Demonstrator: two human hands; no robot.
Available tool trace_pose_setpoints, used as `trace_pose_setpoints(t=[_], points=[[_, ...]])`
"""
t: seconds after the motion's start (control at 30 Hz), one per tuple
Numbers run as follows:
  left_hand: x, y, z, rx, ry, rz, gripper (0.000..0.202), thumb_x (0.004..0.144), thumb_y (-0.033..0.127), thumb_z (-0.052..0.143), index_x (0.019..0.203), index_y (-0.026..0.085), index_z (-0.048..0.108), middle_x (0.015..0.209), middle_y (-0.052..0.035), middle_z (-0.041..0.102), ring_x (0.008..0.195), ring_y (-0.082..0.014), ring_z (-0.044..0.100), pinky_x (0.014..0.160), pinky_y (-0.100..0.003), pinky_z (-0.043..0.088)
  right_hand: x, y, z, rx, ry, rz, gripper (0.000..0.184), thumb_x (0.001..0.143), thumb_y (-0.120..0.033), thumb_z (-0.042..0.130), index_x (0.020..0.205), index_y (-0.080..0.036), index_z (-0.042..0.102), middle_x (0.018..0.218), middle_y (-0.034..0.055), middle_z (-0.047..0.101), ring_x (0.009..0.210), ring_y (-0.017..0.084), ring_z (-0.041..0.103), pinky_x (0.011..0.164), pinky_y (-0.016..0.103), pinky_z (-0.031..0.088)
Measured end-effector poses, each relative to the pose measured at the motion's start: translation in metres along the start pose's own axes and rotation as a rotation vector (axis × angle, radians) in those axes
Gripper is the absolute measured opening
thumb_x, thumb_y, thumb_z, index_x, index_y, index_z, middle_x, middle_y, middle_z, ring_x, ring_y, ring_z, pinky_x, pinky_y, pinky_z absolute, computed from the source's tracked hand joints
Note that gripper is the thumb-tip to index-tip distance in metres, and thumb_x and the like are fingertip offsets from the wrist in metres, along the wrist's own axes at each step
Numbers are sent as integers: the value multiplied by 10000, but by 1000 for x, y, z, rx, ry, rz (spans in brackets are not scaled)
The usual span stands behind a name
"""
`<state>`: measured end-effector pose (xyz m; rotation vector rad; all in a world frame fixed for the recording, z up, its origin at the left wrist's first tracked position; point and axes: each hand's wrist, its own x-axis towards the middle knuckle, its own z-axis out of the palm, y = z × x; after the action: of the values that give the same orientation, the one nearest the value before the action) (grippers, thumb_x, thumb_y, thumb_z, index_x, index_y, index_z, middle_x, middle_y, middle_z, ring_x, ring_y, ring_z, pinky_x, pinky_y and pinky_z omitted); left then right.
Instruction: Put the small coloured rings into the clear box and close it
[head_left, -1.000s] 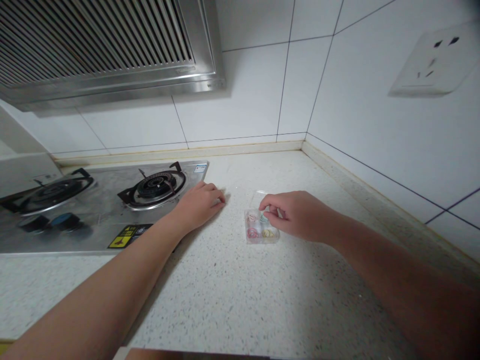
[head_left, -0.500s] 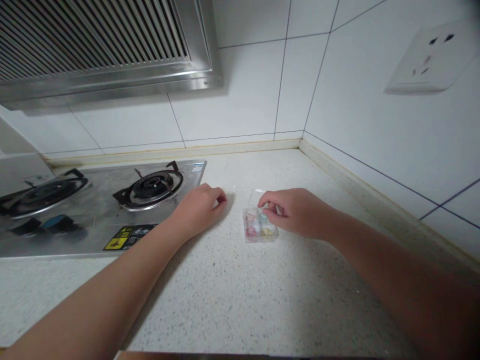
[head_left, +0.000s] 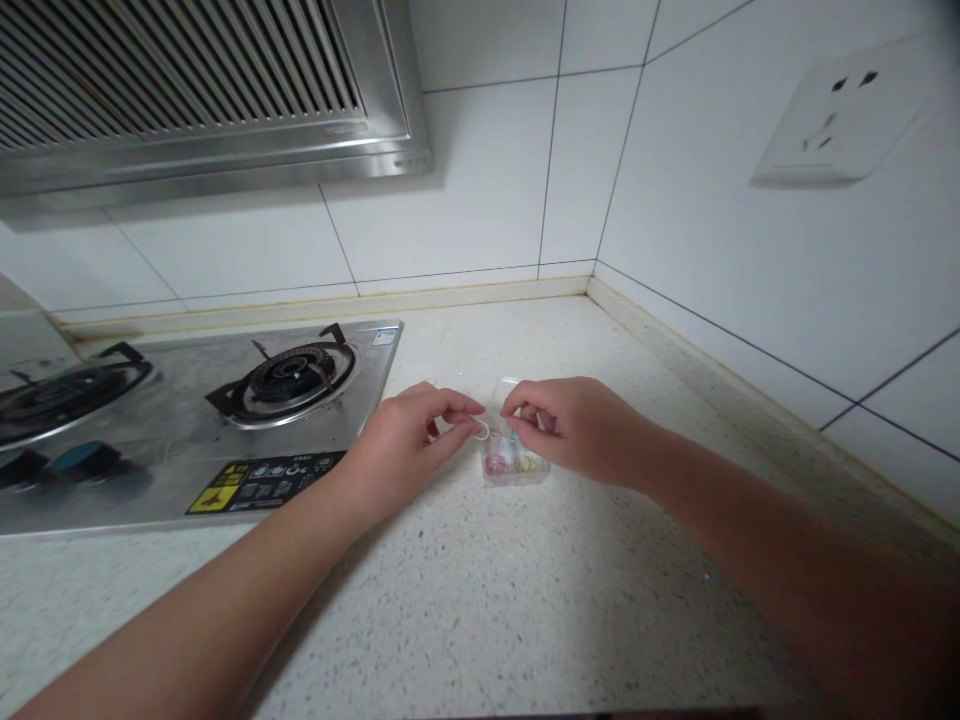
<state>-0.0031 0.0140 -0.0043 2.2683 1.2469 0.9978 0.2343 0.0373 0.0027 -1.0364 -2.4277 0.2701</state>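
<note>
A small clear plastic box point(head_left: 514, 467) with several coloured rings in its compartments lies on the speckled countertop point(head_left: 480, 600). My left hand point(head_left: 409, 445) pinches a small white ring point(head_left: 481, 431) between thumb and forefinger, right at the box's left edge. My right hand point(head_left: 574, 425) rests over the box's right side, its fingers curled and pinched at the far rim of the box. The two hands' fingertips are a few centimetres apart.
A steel gas hob point(head_left: 187, 420) with two burners takes up the left of the counter. A range hood point(head_left: 202, 90) hangs above it. White tiled walls meet in a corner behind, and a wall socket point(head_left: 825, 120) sits on the right wall.
My left hand has moved right from beside the hob to the box and now holds a small white ring. My right hand stayed at the box.
</note>
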Motion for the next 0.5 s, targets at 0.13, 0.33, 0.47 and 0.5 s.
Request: trace_pose_setpoints(t=[0.13, 0.33, 0.47, 0.5], points=[[-3, 9, 1, -80, 4, -36, 166, 914, 254, 676, 1051, 264, 768, 893, -22, 710, 785, -169, 636, 652, -274, 457, -3, -9, 3, 88, -21, -32, 126, 890, -260, 654, 999, -203, 683, 656, -50, 635, 543, 87, 506, 588, 245, 332], [-2, 15, 0, -204, 39, -119, 94, 882, 269, 707, 930, 237, 780, 844, -9, 747, 726, -154, 636, 610, -259, 436, -2, -15, 3, 147, 1, -22, 98, 920, -272, 628, 944, -190, 676, 671, -37, 650, 551, 89, 525, 582, 240, 339], [-2, 17, 1, -300, 55, -160, 81, 872, 266, 721, 909, 215, 772, 836, -11, 753, 730, -149, 636, 615, -249, 446, -1, -15, 3, 181, 25, -27, 97, 926, -256, 609, 946, -183, 670, 679, -32, 648, 554, 90, 530, 569, 238, 339], [-3, 18, 1, -308, 54, -161, 80, 872, 266, 721, 906, 215, 772, 831, -11, 751, 722, -148, 632, 610, -249, 444, -1, -15, 4, 195, 32, -27, 89, 916, -251, 621, 948, -183, 668, 681, -34, 646, 553, 88, 528, 566, 236, 341]])
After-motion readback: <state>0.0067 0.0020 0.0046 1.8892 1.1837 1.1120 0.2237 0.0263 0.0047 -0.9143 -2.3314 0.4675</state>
